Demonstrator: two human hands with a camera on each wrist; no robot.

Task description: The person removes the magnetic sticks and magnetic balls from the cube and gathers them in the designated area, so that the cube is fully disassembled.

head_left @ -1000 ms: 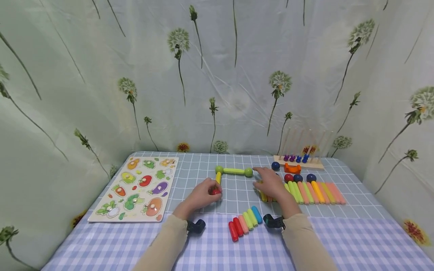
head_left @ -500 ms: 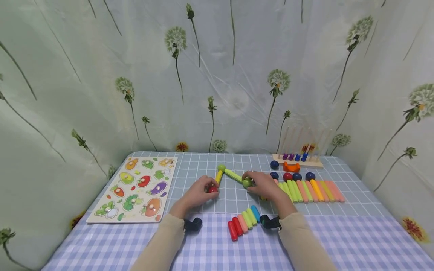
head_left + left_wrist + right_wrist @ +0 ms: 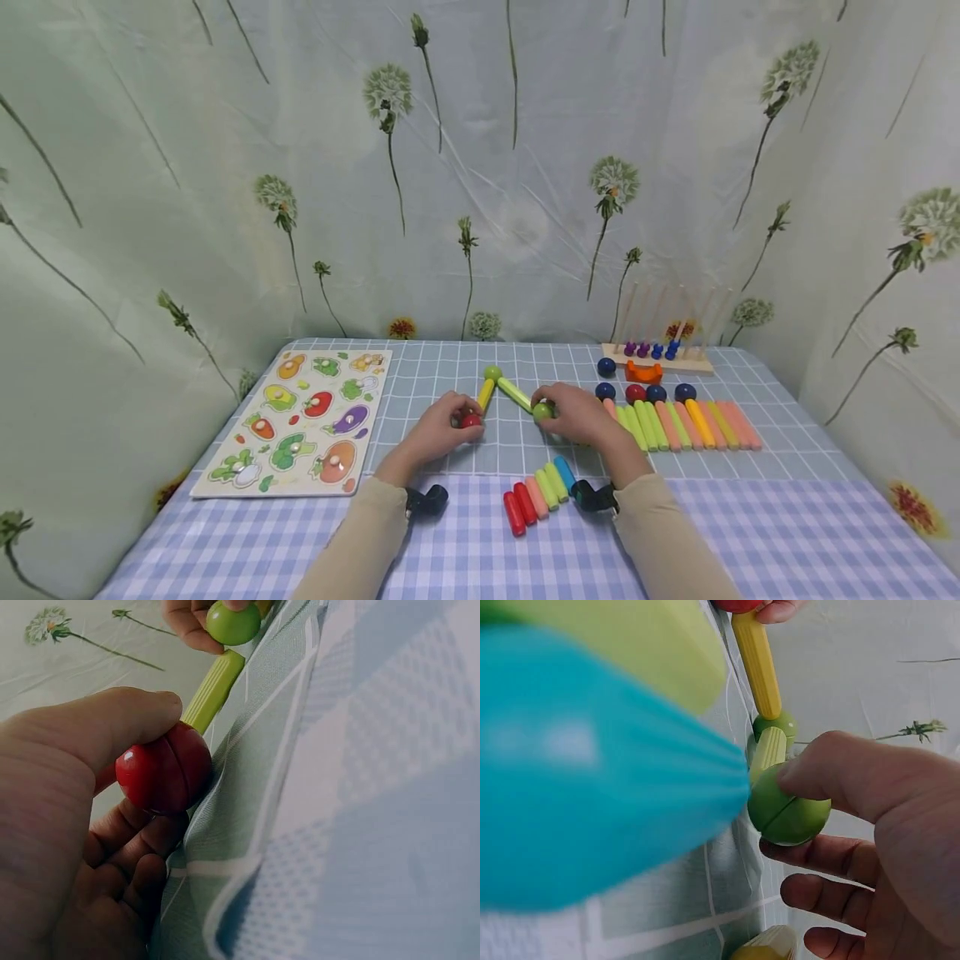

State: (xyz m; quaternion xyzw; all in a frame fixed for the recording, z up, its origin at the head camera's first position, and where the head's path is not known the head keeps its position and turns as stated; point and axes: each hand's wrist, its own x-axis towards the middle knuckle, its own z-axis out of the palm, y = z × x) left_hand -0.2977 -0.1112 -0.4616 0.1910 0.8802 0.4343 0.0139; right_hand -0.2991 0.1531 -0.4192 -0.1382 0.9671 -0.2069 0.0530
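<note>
In the head view my left hand (image 3: 435, 429) holds a red ball (image 3: 165, 769) between thumb and fingers, low over the cloth. A yellow ribbed stick (image 3: 486, 396) runs from it to a green ball (image 3: 492, 372) at the far corner. From that corner a light green stick (image 3: 514, 394) slants back to a second green ball (image 3: 789, 806). My right hand (image 3: 581, 414) pinches this ball with thumb and fingertips. Together the sticks and balls form a narrow inverted V. Below the hands lie several short sticks, among them a red one (image 3: 513, 513) and a blue one (image 3: 564, 473).
A vegetable puzzle board (image 3: 307, 417) lies at the left. On the right are a row of coloured sticks (image 3: 682, 427), several dark blue balls (image 3: 686, 392), a red ball (image 3: 635, 393), an orange curved piece (image 3: 643, 372) and a wooden peg stand (image 3: 697, 364).
My right hand has moved left and taken hold of the green ball. The light green stick has swung from level to slanting toward me, narrowing the angle. My left hand keeps the red ball.
</note>
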